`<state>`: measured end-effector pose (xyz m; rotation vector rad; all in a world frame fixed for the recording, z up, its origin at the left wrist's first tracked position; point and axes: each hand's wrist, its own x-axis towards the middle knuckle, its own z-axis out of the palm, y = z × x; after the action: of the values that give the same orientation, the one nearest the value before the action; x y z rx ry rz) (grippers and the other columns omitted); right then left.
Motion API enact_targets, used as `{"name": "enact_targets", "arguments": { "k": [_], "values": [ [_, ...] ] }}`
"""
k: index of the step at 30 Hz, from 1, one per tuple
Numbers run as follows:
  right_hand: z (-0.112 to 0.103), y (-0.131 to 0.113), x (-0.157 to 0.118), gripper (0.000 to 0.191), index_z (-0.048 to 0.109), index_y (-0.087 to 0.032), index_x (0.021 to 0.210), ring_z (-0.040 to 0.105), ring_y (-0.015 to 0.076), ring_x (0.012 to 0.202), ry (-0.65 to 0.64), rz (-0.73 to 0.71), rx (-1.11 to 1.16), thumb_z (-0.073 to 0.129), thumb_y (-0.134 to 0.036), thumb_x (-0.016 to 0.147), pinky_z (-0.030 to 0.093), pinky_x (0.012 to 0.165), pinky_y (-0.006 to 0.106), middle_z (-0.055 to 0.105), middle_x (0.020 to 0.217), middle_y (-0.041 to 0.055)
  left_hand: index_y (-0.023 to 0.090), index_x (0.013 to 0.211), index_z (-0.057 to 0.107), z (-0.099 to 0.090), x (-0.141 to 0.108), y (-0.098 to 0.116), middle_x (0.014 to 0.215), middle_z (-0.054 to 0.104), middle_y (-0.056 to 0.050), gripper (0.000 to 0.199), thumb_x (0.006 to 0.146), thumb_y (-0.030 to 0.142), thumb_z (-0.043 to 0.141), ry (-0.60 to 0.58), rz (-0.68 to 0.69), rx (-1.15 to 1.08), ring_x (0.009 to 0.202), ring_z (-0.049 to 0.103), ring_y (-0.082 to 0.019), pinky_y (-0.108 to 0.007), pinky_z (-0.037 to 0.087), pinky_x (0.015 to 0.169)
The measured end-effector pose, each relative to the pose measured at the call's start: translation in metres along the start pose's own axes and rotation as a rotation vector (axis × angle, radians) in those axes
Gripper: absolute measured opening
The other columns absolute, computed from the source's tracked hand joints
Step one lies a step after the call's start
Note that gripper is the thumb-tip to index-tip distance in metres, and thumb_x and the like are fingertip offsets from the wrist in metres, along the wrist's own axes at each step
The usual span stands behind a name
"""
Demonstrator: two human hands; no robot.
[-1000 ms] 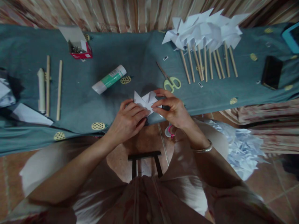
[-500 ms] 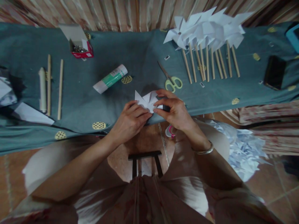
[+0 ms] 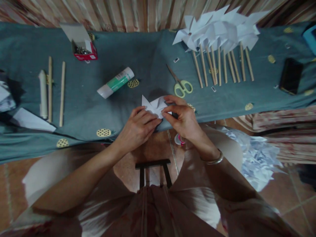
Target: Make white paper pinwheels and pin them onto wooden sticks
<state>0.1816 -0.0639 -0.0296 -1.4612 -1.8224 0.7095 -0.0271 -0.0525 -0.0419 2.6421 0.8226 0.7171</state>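
A white paper pinwheel (image 3: 155, 104), off any stick, is between my hands at the near edge of the table. My left hand (image 3: 138, 127) is closed on its lower left side, fingers laid over the paper. With thumb and fingertips, my right hand (image 3: 183, 114) pinches a blade at its right; the paper under those fingers is partly hidden. Scissors (image 3: 182, 86) with light green handles lie just beyond my right hand. Farther left, a white and green glue stick (image 3: 115, 83) rests on its side.
Finished pinwheels (image 3: 217, 31) on wooden sticks lie at the back right. A red box (image 3: 85, 51) of small metal pieces stands open at back left, near loose sticks (image 3: 62, 93). A dark phone (image 3: 291, 75) lies right; a paper pile (image 3: 261, 161) is below the table edge.
My right thumb and fingers have drawn closer together on the blade at the pinwheel's right side. My left hand stays on the paper, nearly still.
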Motion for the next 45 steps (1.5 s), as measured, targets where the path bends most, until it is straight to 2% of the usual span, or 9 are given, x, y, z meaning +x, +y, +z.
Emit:
{"name": "enact_targets", "arguments": {
  "k": [6,11,15,19,25,30,38,45],
  "values": [
    [0.0047,-0.0013,-0.0020,0.012,0.072,-0.028,0.085,0.061,0.0225,0.115,-0.001,-0.052,-0.079,0.062,-0.022,0.087,0.049,0.106,0.043,0.064,0.127,0.0022,0.019,0.109,0.070,0.0000,0.0012,0.0011,0.102,0.074,-0.005,0.023,0.095,0.017,0.052,0.016,0.005,0.010,0.096,0.063,-0.020,-0.047,0.045,0.105],
    [0.0065,-0.0027,-0.0025,0.015,0.073,-0.031,0.092,0.055,0.0264,0.124,-0.034,-0.003,-0.031,0.061,-0.024,0.087,0.042,0.113,0.047,0.061,0.132,0.0002,0.020,0.108,0.071,-0.0001,0.0019,0.0010,0.102,0.074,-0.006,0.024,0.094,0.016,0.052,-0.007,-0.020,-0.040,0.097,0.063,-0.021,-0.049,0.046,0.104],
    [0.0062,-0.0044,-0.0029,0.015,0.072,-0.032,0.097,0.053,0.0275,0.128,-0.025,0.026,-0.018,0.062,-0.026,0.087,0.040,0.115,0.048,0.061,0.132,0.0010,0.018,0.106,0.072,0.0011,0.0013,0.0013,0.099,0.073,-0.006,0.023,0.094,0.016,0.053,0.024,-0.004,-0.020,0.095,0.063,-0.020,-0.048,0.047,0.104],
    [0.0054,-0.0048,-0.0030,0.015,0.072,-0.032,0.098,0.053,0.0281,0.128,-0.026,0.040,-0.001,0.063,-0.028,0.088,0.039,0.115,0.049,0.062,0.131,0.0023,0.017,0.105,0.072,0.0014,0.0016,0.0024,0.097,0.073,-0.006,0.022,0.095,0.016,0.052,0.051,0.010,0.009,0.094,0.064,-0.020,-0.047,0.048,0.102],
    [0.0060,-0.0032,-0.0029,0.012,0.073,-0.032,0.093,0.055,0.0270,0.125,-0.034,0.034,0.005,0.063,-0.029,0.087,0.041,0.114,0.047,0.062,0.131,0.0007,0.021,0.106,0.071,0.0006,0.0023,0.0036,0.100,0.073,-0.005,0.023,0.094,0.016,0.053,-0.003,-0.049,-0.003,0.097,0.064,-0.021,-0.051,0.046,0.104],
    [0.0045,-0.0057,-0.0028,0.013,0.074,-0.031,0.088,0.056,0.0267,0.123,-0.046,0.018,-0.022,0.062,-0.025,0.087,0.043,0.112,0.047,0.062,0.130,-0.0002,0.018,0.104,0.071,0.0027,0.0014,0.0037,0.098,0.073,-0.006,0.021,0.095,0.017,0.053,0.042,-0.021,0.013,0.094,0.064,-0.020,-0.049,0.046,0.104],
    [0.0018,-0.0068,-0.0041,0.022,0.074,-0.031,0.095,0.054,0.0292,0.127,-0.078,0.000,-0.022,0.063,-0.017,0.082,0.041,0.114,0.050,0.061,0.132,0.0004,0.020,0.105,0.070,0.0037,0.0008,0.0038,0.099,0.073,-0.005,0.019,0.095,0.017,0.054,0.035,-0.044,-0.008,0.095,0.065,-0.020,-0.048,0.046,0.105],
    [0.0005,-0.0053,-0.0052,0.019,0.074,-0.031,0.096,0.053,0.0297,0.130,-0.095,-0.018,-0.025,0.063,-0.019,0.085,0.039,0.116,0.049,0.060,0.135,0.0000,0.018,0.106,0.069,0.0039,0.0010,0.0047,0.097,0.072,-0.005,0.020,0.096,0.018,0.052,0.048,-0.038,0.026,0.093,0.064,-0.020,-0.047,0.047,0.103]
  ]
}}
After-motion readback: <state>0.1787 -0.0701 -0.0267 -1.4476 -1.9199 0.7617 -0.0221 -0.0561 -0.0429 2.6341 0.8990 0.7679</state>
